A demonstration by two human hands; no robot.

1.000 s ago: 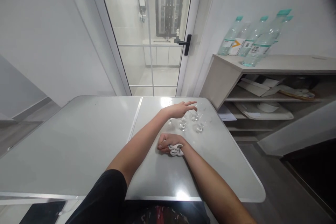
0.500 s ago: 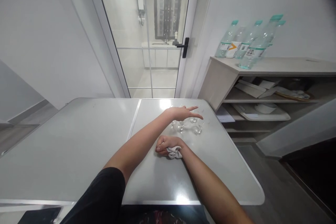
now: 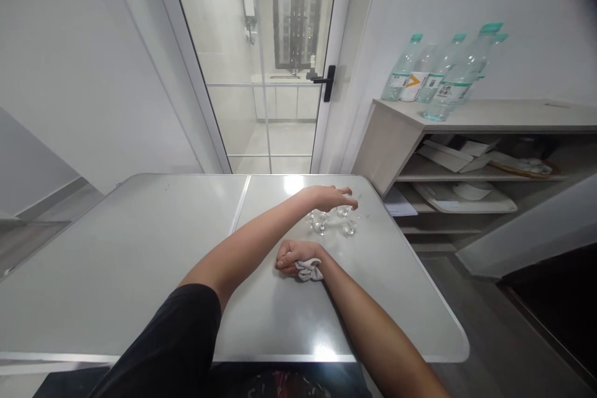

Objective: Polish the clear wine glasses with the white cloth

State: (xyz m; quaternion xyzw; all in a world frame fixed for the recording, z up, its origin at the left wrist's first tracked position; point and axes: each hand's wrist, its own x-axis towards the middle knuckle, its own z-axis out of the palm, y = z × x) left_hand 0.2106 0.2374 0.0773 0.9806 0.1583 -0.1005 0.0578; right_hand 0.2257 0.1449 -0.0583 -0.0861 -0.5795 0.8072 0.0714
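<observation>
Several small clear stemmed glasses (image 3: 321, 224) stand in a cluster on the far right part of the grey table (image 3: 140, 261). My left hand (image 3: 329, 197) reaches across over their tops, fingers curling down around one of the far glasses; whether it grips the glass is hard to tell. My right hand (image 3: 293, 255) rests on the table nearer to me, closed round a crumpled white cloth (image 3: 308, 270). The two forearms cross.
A wooden shelf unit (image 3: 466, 137) stands right of the table, with several water bottles (image 3: 438, 74) on top and trays and papers inside. A glass door (image 3: 265, 62) with a black handle lies beyond the table. The table's rounded right corner is near my right forearm.
My left hand has dropped from flat and outstretched above the glasses to curled down onto them. The right hand with the cloth has stayed put.
</observation>
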